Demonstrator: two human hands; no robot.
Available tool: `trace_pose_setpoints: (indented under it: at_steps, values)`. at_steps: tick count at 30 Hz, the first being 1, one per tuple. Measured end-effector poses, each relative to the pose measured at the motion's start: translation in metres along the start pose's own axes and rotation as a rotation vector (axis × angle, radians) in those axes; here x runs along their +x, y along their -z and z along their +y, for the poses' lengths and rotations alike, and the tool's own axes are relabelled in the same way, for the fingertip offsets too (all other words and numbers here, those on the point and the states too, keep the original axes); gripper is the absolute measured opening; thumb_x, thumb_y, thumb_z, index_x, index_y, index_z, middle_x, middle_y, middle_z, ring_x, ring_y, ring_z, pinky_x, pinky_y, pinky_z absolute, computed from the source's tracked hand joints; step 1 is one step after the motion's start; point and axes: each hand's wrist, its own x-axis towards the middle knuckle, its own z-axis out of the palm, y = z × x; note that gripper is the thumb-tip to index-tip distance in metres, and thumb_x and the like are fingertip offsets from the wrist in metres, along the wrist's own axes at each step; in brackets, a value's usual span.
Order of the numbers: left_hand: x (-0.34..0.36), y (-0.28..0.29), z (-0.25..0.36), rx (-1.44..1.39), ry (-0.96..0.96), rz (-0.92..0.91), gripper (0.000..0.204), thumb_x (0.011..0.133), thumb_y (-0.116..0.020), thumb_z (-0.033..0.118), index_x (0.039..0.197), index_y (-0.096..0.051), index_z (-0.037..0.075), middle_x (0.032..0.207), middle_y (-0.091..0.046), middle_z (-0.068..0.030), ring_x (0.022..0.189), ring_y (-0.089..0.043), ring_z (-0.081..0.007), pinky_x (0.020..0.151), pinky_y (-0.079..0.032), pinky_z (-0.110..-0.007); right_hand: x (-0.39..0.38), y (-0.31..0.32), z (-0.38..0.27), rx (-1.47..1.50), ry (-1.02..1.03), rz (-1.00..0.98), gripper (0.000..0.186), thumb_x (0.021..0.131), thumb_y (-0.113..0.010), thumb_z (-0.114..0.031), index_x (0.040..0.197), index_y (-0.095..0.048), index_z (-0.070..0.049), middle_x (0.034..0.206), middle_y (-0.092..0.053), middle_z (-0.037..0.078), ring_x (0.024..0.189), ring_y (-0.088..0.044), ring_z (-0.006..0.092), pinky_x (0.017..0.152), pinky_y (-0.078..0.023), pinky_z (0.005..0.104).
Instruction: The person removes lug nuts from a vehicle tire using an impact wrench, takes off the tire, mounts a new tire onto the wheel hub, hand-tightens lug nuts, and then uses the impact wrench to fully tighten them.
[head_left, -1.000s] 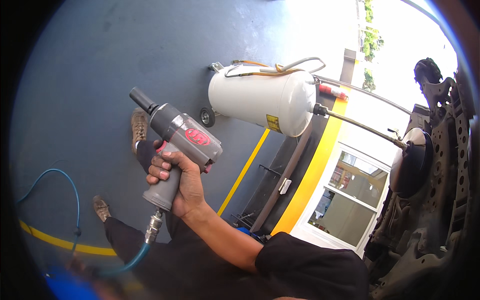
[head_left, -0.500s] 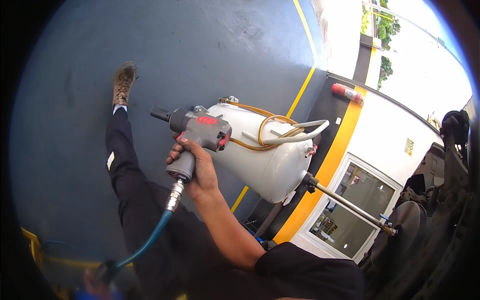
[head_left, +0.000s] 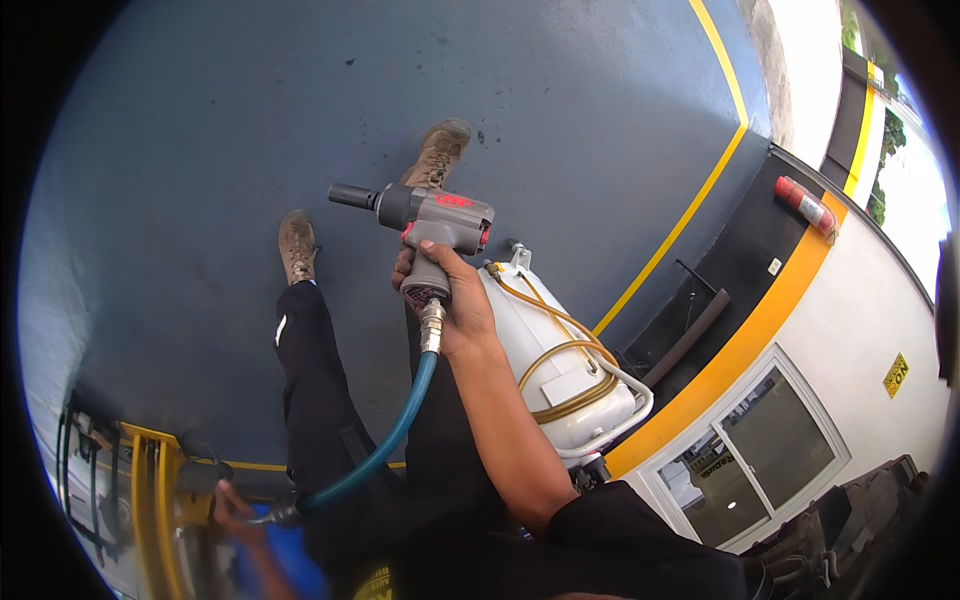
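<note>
Below me spreads a blue-grey floor, scuffed and specked with dark bits, with a yellow line running across it toward the upper right. Along the right side I have a white wall with an orange band, a sliding window and a red extinguisher. A white tank wound with amber hose stands just beyond the right forearm. That forearm rises from the lower right, slanting up and left, and the right hand is wrapped round the handle of a grey impact wrench — held in the air over the floor, its dark socket nose pointing left. A teal hose curves from the handle down to the lower left, where the left hand sits blurred beside a metal fitting — I cannot tell whether it grips anything.
</note>
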Motion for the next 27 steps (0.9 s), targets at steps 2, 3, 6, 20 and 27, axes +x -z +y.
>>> trace_pose_setpoints:
  at_steps: [2, 3, 6, 20, 27]
  values:
    - [0.023, -0.006, 0.072, -0.062, 0.059, 0.015, 0.047, 0.108, -0.052, 0.026, 0.074, -0.051, -0.006, 0.06, -0.042, -0.0058, 0.054, -0.036, -0.0143, 0.051, -0.031, -0.036, 0.029, -0.02, -0.049, -0.036, -0.024, 0.027, 0.031, 0.094, -0.066, -0.011, 0.116, -0.051, 0.006, 0.098, -0.061, 0.014, 0.084, -0.067, 0.0222, 0.077, -0.063, 0.0354]
    - [0.039, -0.009, 0.122, -0.179, 0.06, 0.032, 0.044, 0.109, -0.05, 0.023, 0.073, -0.052, -0.003, 0.061, -0.041, -0.0021, 0.055, -0.037, -0.012, 0.05, -0.031, -0.034, 0.05, -0.04, -0.084, -0.034, -0.015, 0.012, 0.031, 0.095, -0.065, -0.011, 0.116, -0.051, 0.005, 0.098, -0.061, 0.015, 0.084, -0.068, 0.0229, 0.077, -0.063, 0.0357]
    - [0.049, -0.024, 0.209, -0.255, 0.265, -0.04, 0.044, 0.107, -0.052, 0.032, 0.085, -0.065, -0.004, 0.066, -0.055, -0.0045, 0.06, -0.048, -0.0103, 0.054, -0.036, -0.032, 0.11, -0.051, -0.149, 0.019, -0.027, 0.005, 0.02, 0.095, -0.065, -0.01, 0.107, -0.055, 0.002, 0.091, -0.061, 0.015, 0.081, -0.068, 0.028, 0.074, -0.064, 0.0435]
    - [0.196, -0.133, 0.647, -0.279, -0.347, -0.398, 0.033, 0.076, -0.076, 0.003, 0.06, -0.048, 0.004, 0.053, -0.046, -0.0083, 0.043, -0.047, -0.0261, 0.046, -0.034, -0.037, 0.46, -0.124, -0.44, -0.245, -0.176, 0.156, 0.043, 0.106, -0.053, -0.03, 0.125, -0.044, 0.008, 0.102, -0.063, 0.024, 0.067, -0.065, 0.0219, 0.058, -0.061, 0.0259]
    - [0.196, -0.169, 0.739, -0.328, 0.177, -0.452, 0.034, 0.085, -0.078, 0.022, 0.066, -0.055, 0.006, 0.058, -0.052, -0.0077, 0.045, -0.05, -0.0238, 0.047, -0.038, -0.035, 0.534, -0.177, -0.446, -0.585, -0.389, 0.176, 0.041, 0.109, -0.048, -0.033, 0.115, -0.053, 0.007, 0.089, -0.065, 0.02, 0.06, -0.056, 0.0181, 0.047, -0.045, 0.0292]
